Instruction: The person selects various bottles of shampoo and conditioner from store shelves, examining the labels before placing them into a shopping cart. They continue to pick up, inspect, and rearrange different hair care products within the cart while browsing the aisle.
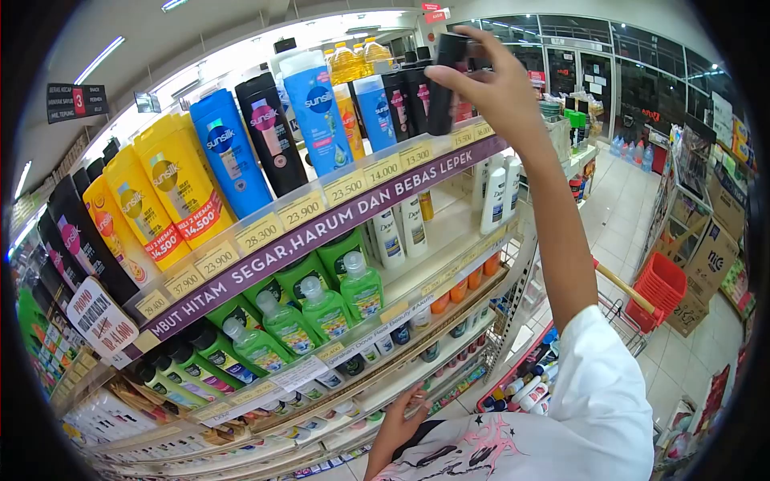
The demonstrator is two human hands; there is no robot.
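My right hand [491, 84] is raised to the top shelf [337, 220] and grips a black shampoo bottle [445, 80], upright among other black bottles at the shelf's right end. Blue [321, 108], black [271, 132] and yellow [172, 180] Sunsilk bottles line that shelf to the left. Down low, my left hand [401, 417] rests with spread fingers against the edge of a lower shelf, holding nothing. My white printed sleeve [593, 401] fills the bottom right.
Green bottles [321, 309] and white Dove bottles [401, 232] stand on the shelves below. A cart with red trim [622, 309] holding several bottles stands at my right. A red basket [659, 284], cardboard boxes [710, 256] and tiled aisle floor lie beyond.
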